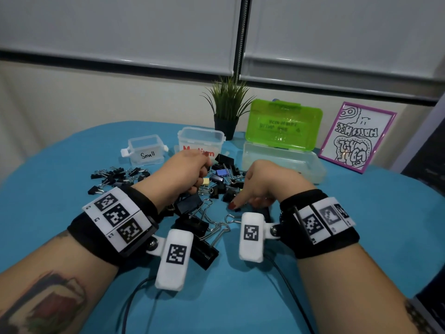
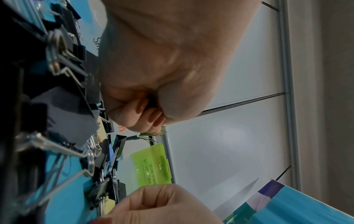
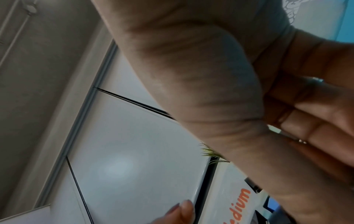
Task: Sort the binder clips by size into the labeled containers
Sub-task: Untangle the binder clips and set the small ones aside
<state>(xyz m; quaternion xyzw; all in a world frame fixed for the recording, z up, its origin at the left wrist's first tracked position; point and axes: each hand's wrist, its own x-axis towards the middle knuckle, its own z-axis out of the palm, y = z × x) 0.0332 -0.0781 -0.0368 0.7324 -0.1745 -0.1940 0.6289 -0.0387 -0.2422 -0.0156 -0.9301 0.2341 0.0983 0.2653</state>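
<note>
Black binder clips lie on the blue cloth: small ones (image 1: 115,175) at the left, a mixed pile (image 1: 224,174) in the middle, large ones (image 1: 195,222) nearest me. Behind them stand the clear Small container (image 1: 147,150), the Medium container (image 1: 201,141) and a clear box (image 1: 281,162) whose green lid (image 1: 284,126) stands up. My left hand (image 1: 192,169) hovers over the pile before the Medium container, curled into a fist (image 2: 153,115) with something dark inside. My right hand (image 1: 252,189) reaches down onto a black clip (image 1: 265,210); its curled fingers (image 3: 306,121) hold a silver wire.
A potted plant (image 1: 227,109) stands behind the Medium container. A framed drawing (image 1: 356,138) leans at the back right. Two cables (image 1: 134,297) run from my wrists toward the table's near edge. Bare blue cloth (image 1: 361,213) lies right of my right hand.
</note>
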